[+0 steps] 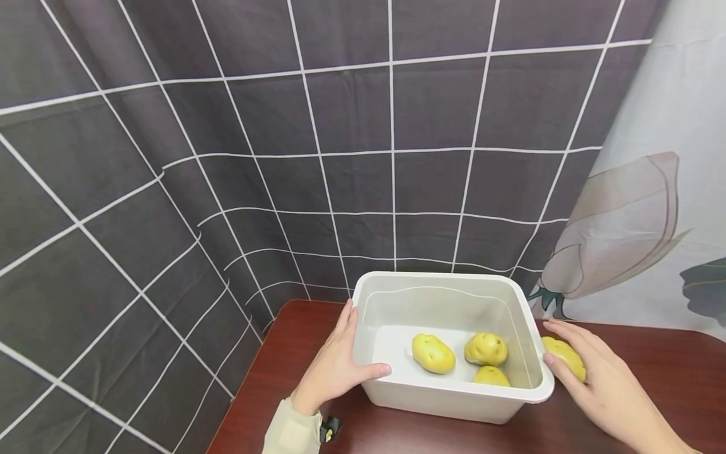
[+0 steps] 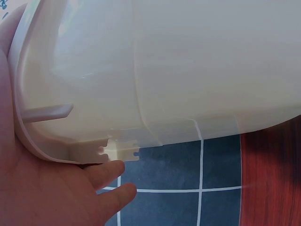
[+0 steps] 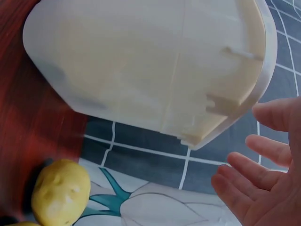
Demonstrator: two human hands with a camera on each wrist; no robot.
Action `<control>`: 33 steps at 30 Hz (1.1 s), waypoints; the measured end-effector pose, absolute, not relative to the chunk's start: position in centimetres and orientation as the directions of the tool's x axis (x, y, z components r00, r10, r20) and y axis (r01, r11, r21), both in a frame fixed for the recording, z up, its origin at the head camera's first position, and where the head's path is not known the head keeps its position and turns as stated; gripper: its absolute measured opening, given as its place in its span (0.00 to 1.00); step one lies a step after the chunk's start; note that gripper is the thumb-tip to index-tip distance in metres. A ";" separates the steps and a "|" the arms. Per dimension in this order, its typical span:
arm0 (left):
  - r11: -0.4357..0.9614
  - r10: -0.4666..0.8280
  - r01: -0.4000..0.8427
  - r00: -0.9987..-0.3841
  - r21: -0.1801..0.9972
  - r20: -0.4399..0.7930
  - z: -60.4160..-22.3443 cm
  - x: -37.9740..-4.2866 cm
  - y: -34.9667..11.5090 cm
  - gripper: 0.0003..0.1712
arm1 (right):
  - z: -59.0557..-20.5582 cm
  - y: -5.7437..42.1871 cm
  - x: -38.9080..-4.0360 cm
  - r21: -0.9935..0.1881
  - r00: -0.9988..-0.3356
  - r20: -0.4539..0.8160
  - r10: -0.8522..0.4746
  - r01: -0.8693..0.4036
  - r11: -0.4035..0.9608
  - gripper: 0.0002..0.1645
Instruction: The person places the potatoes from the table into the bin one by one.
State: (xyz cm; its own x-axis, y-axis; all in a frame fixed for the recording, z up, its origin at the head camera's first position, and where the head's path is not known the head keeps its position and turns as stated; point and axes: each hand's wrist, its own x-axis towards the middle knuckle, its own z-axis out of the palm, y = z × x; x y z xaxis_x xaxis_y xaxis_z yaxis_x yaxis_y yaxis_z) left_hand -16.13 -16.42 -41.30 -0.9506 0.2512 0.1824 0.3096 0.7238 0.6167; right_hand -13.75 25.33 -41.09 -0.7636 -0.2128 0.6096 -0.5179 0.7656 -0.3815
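Observation:
A white plastic tub [image 1: 437,394] stands on the table with three yellow potatoes inside: one potato [image 1: 433,354] near the middle, another potato [image 1: 486,349] to the right, and a third potato [image 1: 491,376] partly hidden behind the front rim. My left hand [image 1: 334,372] rests against the tub's left side, fingers extended along the outside and thumb over the front rim. Spread and holding nothing, my right hand [image 1: 595,372] is beside the right rim. Past its fingers lies a potato [image 1: 566,357] outside the tub, partly covered by the hand in the head view.
The red-brown wooden table [image 1: 652,353] backs onto a dark cloth [image 1: 351,189] with a white grid. At the right hangs a pale flower-printed cloth [image 1: 641,252]. The right wrist view shows the outside potato [image 3: 61,193] on the wood, with another yellow edge at the frame's bottom.

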 end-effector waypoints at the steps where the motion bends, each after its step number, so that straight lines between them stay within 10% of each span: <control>1: 0.722 0.254 0.313 -0.949 0.617 0.185 -41.4 -16.0 -16.4 0.73 | -41.2 25.5 -13.7 -0.383 -0.768 0.605 -0.209 -0.512 0.769 0.30; 33: 0.729 0.254 0.312 -0.950 0.609 0.183 -40.9 -16.1 -16.4 0.72 | -46.4 32.3 -12.6 -0.386 -0.843 0.519 -0.139 -0.376 0.842 0.39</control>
State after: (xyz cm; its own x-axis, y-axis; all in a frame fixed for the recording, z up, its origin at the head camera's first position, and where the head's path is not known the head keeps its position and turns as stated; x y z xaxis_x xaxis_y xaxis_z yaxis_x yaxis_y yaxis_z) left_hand -16.06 -16.43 -40.89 -0.9497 0.2540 0.1831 0.3124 0.7291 0.6090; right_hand -12.58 32.32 -46.36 -0.8435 -0.1385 0.5190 -0.3761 0.8422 -0.3864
